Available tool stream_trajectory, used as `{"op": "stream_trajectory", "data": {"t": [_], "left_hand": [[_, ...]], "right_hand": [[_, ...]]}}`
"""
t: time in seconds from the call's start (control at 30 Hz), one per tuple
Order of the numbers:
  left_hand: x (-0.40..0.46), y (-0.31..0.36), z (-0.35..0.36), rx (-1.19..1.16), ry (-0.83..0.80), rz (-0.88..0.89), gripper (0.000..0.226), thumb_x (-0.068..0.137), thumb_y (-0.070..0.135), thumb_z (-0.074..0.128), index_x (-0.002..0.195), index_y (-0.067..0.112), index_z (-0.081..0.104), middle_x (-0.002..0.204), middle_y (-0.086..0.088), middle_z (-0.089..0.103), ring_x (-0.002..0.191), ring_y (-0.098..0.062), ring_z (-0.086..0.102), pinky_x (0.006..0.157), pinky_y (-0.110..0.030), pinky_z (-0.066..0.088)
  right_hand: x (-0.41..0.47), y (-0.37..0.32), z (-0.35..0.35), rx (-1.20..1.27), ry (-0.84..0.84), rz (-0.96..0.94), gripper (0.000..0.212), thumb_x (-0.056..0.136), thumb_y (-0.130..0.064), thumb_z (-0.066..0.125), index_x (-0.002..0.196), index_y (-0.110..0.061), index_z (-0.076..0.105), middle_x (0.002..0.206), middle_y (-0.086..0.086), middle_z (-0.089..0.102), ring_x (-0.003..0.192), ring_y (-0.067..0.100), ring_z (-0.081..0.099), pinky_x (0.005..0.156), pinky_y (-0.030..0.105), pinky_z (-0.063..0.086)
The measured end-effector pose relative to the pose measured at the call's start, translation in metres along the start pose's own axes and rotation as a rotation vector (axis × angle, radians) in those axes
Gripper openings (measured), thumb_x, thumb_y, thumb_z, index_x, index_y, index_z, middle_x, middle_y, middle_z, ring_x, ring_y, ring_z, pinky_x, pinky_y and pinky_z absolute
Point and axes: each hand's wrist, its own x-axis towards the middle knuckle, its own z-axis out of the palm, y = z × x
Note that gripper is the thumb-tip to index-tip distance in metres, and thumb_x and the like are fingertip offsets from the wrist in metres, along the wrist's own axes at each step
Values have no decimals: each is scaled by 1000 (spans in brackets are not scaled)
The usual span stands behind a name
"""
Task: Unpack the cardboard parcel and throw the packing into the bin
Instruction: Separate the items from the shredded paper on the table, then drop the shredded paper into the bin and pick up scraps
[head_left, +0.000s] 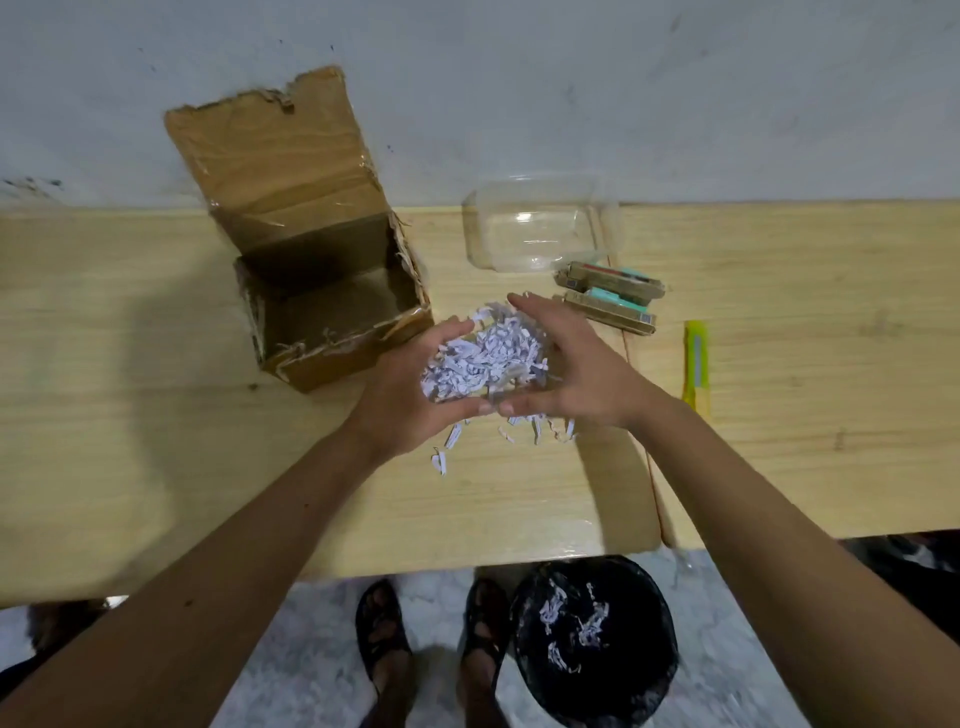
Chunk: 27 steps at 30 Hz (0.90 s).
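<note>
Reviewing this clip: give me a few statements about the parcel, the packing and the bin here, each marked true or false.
1. Both hands, left hand and right hand, cup the shredded paper. True.
2. The cardboard box is closed. False: its flap stands open.
3. The bin is on the table. False: it stands on the floor by the feet.
4. Some shreds already lie in the bin. True.
5. A yellow utility knife lies right of the hands. True.

Wooden table (156, 467) bears cardboard parcel (332, 312), clear tub (540, 228), perhaps a cutter (696, 364).
</note>
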Motion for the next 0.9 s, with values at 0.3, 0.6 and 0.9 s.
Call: {"op": "stream_trajectory", "data": {"t": [0.3, 0.6, 0.9], "left_hand": [[-21, -5, 3, -73, 51, -97, 57, 92, 43, 68, 145, 26, 57, 139, 10, 65, 131, -3, 58, 112, -33, 45], [-14, -11, 27, -199, 60, -143, 72, 78, 8, 87, 141, 28, 58, 139, 12, 65, 132, 0, 56, 113, -26, 43], [-19, -13, 26, -117, 43, -94, 74, 73, 26, 93, 140, 30, 61, 133, 18, 67, 125, 2, 60, 108, -19, 45]], "right_hand": [[28, 1, -4, -223, -139, 18, 92, 82, -75, 62, 160, -48, 23, 158, 4, 39, 149, 33, 27, 125, 55, 16], [26, 15, 9, -309, -134, -128, 89, 73, -32, 90, 153, -26, 49, 134, 10, 46, 123, 31, 51, 105, 35, 43], [-1, 12, 18, -240, -71, -115, 75, 74, -30, 78, 145, -21, 57, 116, 3, 55, 109, 24, 58, 93, 31, 45]]}}
